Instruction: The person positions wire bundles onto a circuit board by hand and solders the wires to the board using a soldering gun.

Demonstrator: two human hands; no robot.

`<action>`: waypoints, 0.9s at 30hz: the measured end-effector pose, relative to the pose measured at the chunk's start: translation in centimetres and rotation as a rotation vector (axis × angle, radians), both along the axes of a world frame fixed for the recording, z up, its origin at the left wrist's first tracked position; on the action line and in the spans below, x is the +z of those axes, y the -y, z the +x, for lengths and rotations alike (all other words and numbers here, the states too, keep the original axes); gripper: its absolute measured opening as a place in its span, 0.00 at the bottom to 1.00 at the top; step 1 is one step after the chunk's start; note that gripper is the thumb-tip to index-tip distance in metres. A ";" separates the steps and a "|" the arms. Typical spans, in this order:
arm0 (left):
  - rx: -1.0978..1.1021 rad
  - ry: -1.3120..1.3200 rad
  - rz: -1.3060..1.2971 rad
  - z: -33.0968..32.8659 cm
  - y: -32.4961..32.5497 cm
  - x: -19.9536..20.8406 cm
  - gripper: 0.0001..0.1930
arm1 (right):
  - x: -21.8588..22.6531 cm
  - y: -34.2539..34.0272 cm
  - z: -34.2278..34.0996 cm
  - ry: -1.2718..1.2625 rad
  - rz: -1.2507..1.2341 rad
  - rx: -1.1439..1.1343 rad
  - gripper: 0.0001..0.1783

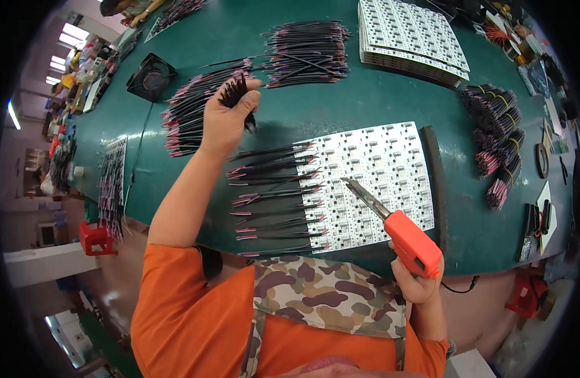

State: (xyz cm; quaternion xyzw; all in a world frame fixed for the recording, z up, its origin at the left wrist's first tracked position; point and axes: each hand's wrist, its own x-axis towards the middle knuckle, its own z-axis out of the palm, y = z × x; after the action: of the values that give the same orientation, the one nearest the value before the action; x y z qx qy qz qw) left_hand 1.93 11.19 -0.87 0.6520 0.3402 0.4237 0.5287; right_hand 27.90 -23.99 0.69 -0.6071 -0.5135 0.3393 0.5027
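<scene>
My left hand [222, 126] is closed around a bunch of short black wires [232, 93], raised over the table left of a white circuit board panel [381, 167]. My right hand [416, 282] grips a red soldering gun [413, 242] at the panel's lower right. The gun's long metal tip points up and left over the panel's middle; I cannot tell whether it touches. Rows of black wires with red and pale ends [271, 196] lie with their right ends on the panel's left edge and stick out leftward.
Loose wires [192, 113] lie behind my left hand, beside another wire pile [307, 53]. A stack of white panels [413, 34] stands far right, with tied wire bundles [498, 126] nearer. A black fan [151, 77] sits at left. Another person's arm [148, 11] shows at the far left.
</scene>
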 end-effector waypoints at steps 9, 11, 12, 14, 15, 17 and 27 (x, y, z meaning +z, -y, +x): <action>-0.475 -0.526 0.817 1.7 6.8 4.7 0.14 | 0.4 0.8 0.2 -0.236 -0.158 -0.107 0.17; -0.586 -0.578 0.852 1.6 8.8 3.8 0.16 | 0.6 0.6 0.0 -0.273 -0.138 -0.112 0.17; -0.623 -0.611 0.878 1.5 9.6 3.2 0.18 | 0.8 0.4 -0.1 -0.338 -0.124 -0.103 0.18; -0.621 -0.621 0.876 1.7 10.8 2.1 0.19 | 0.8 0.3 0.0 -0.403 -0.117 -0.094 0.19; -0.643 -0.656 0.876 1.7 11.0 1.7 0.20 | 0.6 0.2 0.3 -0.266 -0.079 -0.008 0.21; -0.664 -0.706 0.898 1.8 11.3 1.3 0.20 | 0.8 0.5 0.9 -0.024 -0.099 0.108 0.26; -0.703 -0.755 0.890 2.1 11.3 1.3 0.17 | -0.6 -0.7 0.5 0.185 0.122 0.200 0.30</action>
State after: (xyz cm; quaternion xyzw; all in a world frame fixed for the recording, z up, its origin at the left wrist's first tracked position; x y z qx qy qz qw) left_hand 4.02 -0.07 0.39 0.9824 0.0628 0.0696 0.1614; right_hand 28.40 -23.32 0.13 -0.5499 -0.6354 0.2985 0.4526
